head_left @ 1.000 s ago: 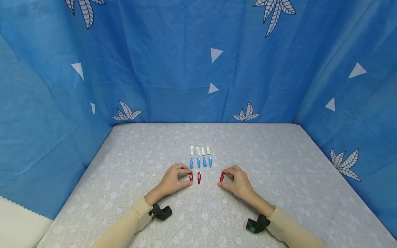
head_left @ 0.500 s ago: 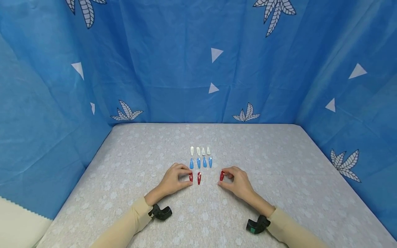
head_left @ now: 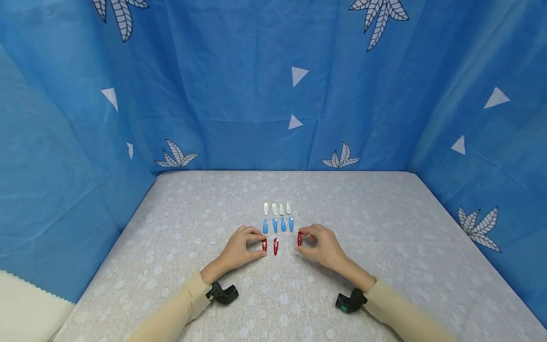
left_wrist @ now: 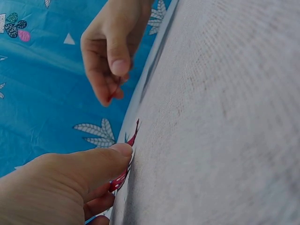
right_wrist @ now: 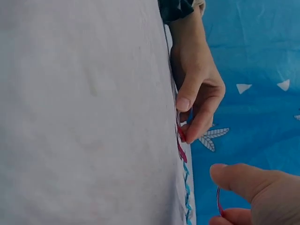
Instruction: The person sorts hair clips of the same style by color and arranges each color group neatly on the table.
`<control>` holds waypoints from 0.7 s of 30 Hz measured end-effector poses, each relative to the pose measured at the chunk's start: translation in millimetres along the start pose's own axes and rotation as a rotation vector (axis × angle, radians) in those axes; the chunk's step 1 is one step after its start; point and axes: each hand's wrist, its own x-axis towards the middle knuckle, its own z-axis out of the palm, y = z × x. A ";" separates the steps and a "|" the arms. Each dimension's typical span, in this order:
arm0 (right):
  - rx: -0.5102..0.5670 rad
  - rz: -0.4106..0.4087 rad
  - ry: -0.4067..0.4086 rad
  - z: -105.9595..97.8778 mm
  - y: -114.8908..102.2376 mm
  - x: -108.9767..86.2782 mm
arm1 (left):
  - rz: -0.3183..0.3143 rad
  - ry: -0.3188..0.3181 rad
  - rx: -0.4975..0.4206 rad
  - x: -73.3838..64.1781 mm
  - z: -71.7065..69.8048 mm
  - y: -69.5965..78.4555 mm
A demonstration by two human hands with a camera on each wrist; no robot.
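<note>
My left hand (head_left: 239, 247) pinches a red snap hair clip (head_left: 264, 245) lengthwise between thumb and finger, low at the table. Just right of that clip, a second red hair clip (head_left: 275, 246) lies on the cloth. A third red hair clip (head_left: 300, 239) is held by its ends between the thumb and fingers of my right hand (head_left: 322, 244), to the right of the others. In the right wrist view this clip (right_wrist: 219, 201) shows edge-on, above the tabletop. Behind the red ones lies a row of several blue hair clips (head_left: 275, 225).
A row of several pale cream hair clips (head_left: 274, 209) lies behind the blue row. Patterned light cloth covers the table (head_left: 363, 204). A blue curtain (head_left: 239, 95) encloses the back and both sides. Each wrist wears a black camera.
My right hand has moved left and slightly away from me with its red hair clip, nearer the middle one. The left hand stays in place on its clip.
</note>
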 end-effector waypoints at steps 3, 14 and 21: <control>0.004 -0.022 -0.017 1.2 -2.4 6.5 | -0.006 -0.004 -0.001 0.3 0.9 0.2; 0.030 -0.036 -0.079 9.2 -6.9 20.7 | -0.006 -0.008 -0.004 1.5 1.6 -0.8; 0.059 -0.027 -0.103 15.1 -6.0 21.1 | -0.007 -0.003 -0.007 0.7 2.1 -0.9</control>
